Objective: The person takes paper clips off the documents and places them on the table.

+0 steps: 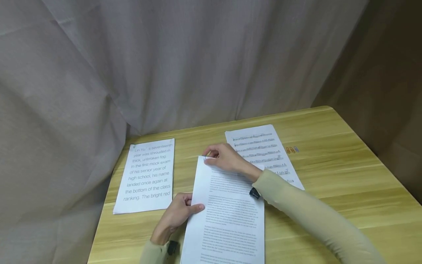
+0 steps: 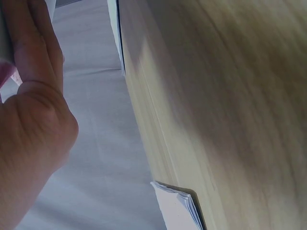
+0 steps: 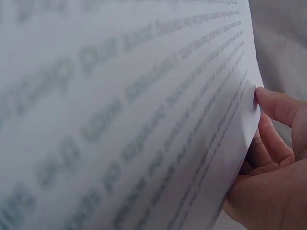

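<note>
A stack of printed sheets (image 1: 230, 220) is held tilted up over the near part of the table. My left hand (image 1: 179, 212) grips its left edge, thumb on the front page and fingers behind. At the top left corner my right hand (image 1: 225, 157) pinches a small bluish paper clip (image 1: 204, 158) together with the paper. In the right wrist view the thumb (image 3: 280, 105) presses on the page's edge, and the clip is nearly hidden. Only the back of the left hand (image 2: 36, 120) and its fingers show in the left wrist view.
Large-print sheets (image 1: 145, 179) with a clip at their top corner lie on the left. Behind the right arm lies sheet music (image 1: 260, 143). Several paper clips (image 1: 292, 150), orange and blue, lie beside it on the wooden table (image 1: 329, 176). A grey curtain (image 1: 197, 66) hangs behind.
</note>
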Demonstrator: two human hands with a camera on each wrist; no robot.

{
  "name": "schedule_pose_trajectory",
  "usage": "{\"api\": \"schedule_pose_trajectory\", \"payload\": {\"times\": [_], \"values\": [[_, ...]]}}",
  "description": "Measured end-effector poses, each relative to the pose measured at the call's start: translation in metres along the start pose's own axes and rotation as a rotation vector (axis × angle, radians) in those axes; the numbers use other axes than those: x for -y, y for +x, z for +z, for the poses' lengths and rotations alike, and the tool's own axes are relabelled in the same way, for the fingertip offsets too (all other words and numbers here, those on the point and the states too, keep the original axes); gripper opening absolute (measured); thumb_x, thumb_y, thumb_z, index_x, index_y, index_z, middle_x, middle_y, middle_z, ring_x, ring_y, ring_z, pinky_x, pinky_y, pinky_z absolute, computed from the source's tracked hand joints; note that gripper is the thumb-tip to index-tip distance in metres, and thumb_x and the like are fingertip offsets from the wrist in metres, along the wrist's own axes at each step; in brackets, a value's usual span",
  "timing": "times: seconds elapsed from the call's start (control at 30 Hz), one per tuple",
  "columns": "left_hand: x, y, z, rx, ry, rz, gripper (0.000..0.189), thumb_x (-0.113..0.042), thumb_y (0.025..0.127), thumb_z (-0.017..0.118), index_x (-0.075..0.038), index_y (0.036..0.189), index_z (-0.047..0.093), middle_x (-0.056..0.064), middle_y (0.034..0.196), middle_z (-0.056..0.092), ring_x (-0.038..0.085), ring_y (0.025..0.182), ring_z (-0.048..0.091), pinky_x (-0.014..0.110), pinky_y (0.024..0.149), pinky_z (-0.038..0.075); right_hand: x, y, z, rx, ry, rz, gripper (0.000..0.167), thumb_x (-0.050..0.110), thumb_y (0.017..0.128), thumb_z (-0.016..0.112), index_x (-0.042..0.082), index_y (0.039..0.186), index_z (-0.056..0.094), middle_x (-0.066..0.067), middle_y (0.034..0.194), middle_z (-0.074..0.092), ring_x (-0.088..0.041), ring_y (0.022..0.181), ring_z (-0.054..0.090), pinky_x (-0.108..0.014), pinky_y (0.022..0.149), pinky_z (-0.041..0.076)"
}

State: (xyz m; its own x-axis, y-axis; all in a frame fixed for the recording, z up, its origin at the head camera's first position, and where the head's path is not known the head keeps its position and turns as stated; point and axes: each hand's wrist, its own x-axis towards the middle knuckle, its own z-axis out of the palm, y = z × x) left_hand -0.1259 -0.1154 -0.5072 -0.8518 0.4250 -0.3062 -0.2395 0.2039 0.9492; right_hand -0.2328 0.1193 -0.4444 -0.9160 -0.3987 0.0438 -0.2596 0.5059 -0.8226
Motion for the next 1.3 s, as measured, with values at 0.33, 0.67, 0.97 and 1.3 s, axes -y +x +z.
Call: {"api": "schedule_pose_trajectory", "payload": {"times": [0.33,0.67,0.97,1.3], "values": [[-0.0001,0.0017,0.0014,-0.015,0.002,-0.012,0.029,-0.004,0.099,0.076,0.014,0.122,0.071,0.026,0.1,0.083,0.017,0.077,0.082,0.028,0.068,0.068,-0.0003,-0.0003,0.0,-0.027,0.02,0.012,0.019,0.011,0.096,0.081,0.007,0.114,0.08,-0.008,0.092,0.079,-0.012,0.081,0.066,-0.025,0.078,0.051],[0.0,0.0016,0.0022,0.0,0.005,-0.001,0.03,-0.004,0.099,0.076,0.014,0.123,0.071,0.026,0.101,0.083,0.019,0.079,0.083,0.029,0.069,0.068,-0.0011,-0.0026,0.0,-0.043,0.05,0.013,0.016,0.008,0.097,0.079,0.007,0.113,0.08,-0.009,0.091,0.079,-0.012,0.077,0.065,-0.025,0.073,0.05],[-0.0015,0.0005,0.0014,0.001,-0.01,-0.002,0.032,-0.005,0.1,0.075,0.016,0.125,0.069,0.027,0.103,0.083,0.017,0.08,0.083,0.028,0.069,0.068,-0.0019,-0.001,0.0021,-0.065,0.056,0.031,0.015,0.009,0.097,0.078,0.009,0.113,0.08,-0.009,0.092,0.079,-0.013,0.079,0.066,-0.026,0.076,0.051],[-0.0022,0.0012,0.0021,-0.008,-0.015,-0.003,0.033,-0.005,0.1,0.075,0.015,0.125,0.07,0.027,0.102,0.083,0.016,0.079,0.082,0.029,0.069,0.068,-0.0064,-0.0015,0.0014,-0.068,0.067,0.03,0.015,0.011,0.097,0.078,0.009,0.112,0.08,-0.007,0.092,0.079,-0.012,0.079,0.066,-0.023,0.074,0.05]]}}
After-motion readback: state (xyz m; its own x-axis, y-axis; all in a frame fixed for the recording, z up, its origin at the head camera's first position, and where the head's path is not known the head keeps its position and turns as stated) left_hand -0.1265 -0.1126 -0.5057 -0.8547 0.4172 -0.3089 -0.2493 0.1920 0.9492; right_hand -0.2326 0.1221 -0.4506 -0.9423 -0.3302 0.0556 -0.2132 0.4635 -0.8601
